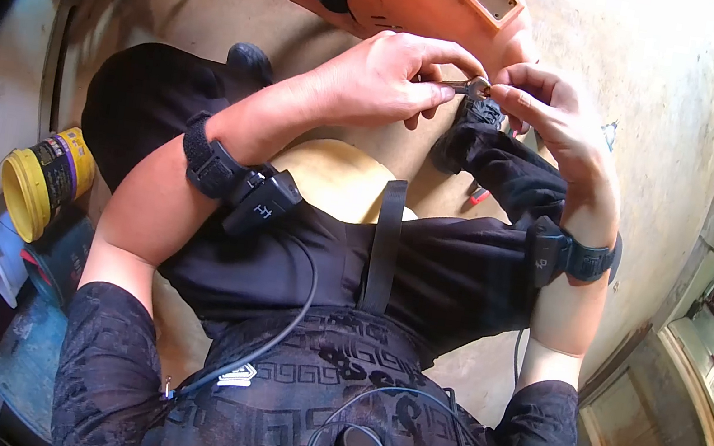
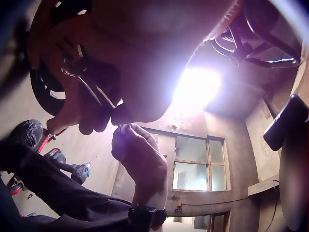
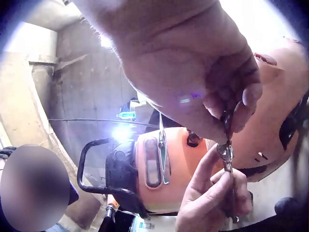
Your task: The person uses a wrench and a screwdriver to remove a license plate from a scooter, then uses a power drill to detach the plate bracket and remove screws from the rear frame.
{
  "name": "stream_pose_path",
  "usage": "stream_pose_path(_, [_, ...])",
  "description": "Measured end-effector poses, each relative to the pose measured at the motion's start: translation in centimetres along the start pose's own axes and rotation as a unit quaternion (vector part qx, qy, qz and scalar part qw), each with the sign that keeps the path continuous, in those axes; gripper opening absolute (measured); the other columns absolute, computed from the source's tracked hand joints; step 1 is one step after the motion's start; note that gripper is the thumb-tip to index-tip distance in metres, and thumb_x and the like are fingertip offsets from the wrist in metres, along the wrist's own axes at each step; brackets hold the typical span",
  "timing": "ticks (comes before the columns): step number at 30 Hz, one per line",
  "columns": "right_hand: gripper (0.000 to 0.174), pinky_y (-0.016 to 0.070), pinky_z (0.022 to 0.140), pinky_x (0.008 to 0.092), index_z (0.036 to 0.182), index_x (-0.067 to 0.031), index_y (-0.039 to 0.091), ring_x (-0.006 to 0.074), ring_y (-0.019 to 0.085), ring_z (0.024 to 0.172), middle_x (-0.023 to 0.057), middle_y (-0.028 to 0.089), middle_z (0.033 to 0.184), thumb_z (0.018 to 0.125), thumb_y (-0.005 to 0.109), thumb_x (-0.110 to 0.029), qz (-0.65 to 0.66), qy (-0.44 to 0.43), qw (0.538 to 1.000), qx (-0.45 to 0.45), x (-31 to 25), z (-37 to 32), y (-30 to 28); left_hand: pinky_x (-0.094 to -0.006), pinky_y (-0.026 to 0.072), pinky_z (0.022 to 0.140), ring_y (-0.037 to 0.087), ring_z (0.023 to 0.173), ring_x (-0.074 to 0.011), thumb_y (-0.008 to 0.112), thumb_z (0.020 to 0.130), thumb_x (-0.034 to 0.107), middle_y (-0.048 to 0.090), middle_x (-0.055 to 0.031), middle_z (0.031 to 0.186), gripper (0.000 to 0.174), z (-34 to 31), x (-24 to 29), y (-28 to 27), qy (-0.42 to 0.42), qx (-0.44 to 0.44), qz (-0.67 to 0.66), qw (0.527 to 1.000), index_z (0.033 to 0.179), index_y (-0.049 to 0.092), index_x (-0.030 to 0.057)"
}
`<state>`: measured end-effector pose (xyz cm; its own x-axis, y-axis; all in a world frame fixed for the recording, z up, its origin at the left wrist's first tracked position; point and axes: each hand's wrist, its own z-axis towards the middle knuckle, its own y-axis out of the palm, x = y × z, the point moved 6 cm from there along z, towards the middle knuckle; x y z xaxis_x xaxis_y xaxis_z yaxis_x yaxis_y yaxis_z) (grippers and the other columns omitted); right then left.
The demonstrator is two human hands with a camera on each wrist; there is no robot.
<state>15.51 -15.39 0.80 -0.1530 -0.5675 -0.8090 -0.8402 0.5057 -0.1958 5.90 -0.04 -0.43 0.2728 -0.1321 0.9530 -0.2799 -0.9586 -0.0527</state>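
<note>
My left hand point(image 1: 387, 77) grips a slim metal wrench point(image 3: 229, 169), its round, shiny head pointing toward the right hand. Thumb and fingers of my right hand point(image 1: 559, 115) pinch a small dark piece point(image 3: 227, 125) right at the wrench head; its kind cannot be told. Both hands are held up in front of an orange vehicle body point(image 1: 406, 2), its panel and lamp showing close behind them. In the left wrist view, the left hand's fingers curl round the tool, with the right hand point(image 2: 145, 164) meeting its end.
A yellow bucket point(image 1: 35, 178) stands at the left beside a blue drum point(image 1: 38, 352). On the floor lie a cordless drill point(image 2: 79, 171) and a red-handled tool point(image 2: 44, 143), near my legs. Cables run from the wrist cameras across my lap. A black rack point(image 3: 91, 164) juts from the vehicle.
</note>
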Motion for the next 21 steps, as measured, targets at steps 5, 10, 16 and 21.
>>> stream_pose_path(5, [0.037,0.046,0.066,0.0219,0.101,-0.0025,0.068,0.0098,0.055,0.075,0.0025,0.062,0.083,0.087,0.073,-0.036,-0.023,-0.015,0.999,-0.017,0.1,0.2,0.2,-0.0247,0.052,0.065,0.06,0.067,-0.0085,0.052,0.097,0.01,0.06,-0.0031,0.075,0.034,0.1,-0.4,0.1,-0.002,0.002,-0.005,1.0,0.131,0.055,0.0097])
stream_pose_path(10, [0.036,0.0457,0.066,0.0216,0.101,-0.0022,0.068,0.0096,0.055,0.074,0.0021,0.062,0.083,0.089,0.072,-0.036,-0.014,-0.019,1.0,-0.016,0.0,0.0,0.4,-0.0238,0.0525,0.065,0.062,0.072,-0.0095,0.052,0.098,0.011,0.063,-0.0049,0.081,0.034,0.1,-0.6,0.5,-0.014,-0.019,-0.062,0.998,0.132,0.052,0.0081])
stream_pose_path(16, [0.036,0.045,0.065,0.021,0.105,-0.0016,0.067,0.0091,0.054,0.074,0.0019,0.061,0.083,0.09,0.07,-0.034,-0.003,-0.032,0.999,-0.022,0.0,0.0,0.7,-0.0231,0.0527,0.069,0.066,0.08,-0.011,0.053,0.099,0.017,0.067,-0.0068,0.097,0.033,-0.1,-0.6,1.0,-0.033,-0.017,-0.138,0.99,0.129,0.052,0.0037])
stream_pose_path(21, [0.038,0.0439,0.063,0.0218,0.106,-0.0027,0.066,0.0074,0.053,0.072,0.0003,0.061,0.085,0.088,0.072,-0.035,0.003,-0.024,1.0,0.007,-0.1,0.1,0.7,-0.0225,0.0515,0.071,0.066,0.083,-0.0095,0.057,0.098,0.02,0.067,-0.0064,0.104,0.034,0.1,-1.5,1.0,-0.051,0.011,-0.202,0.978,0.128,0.055,0.0032])
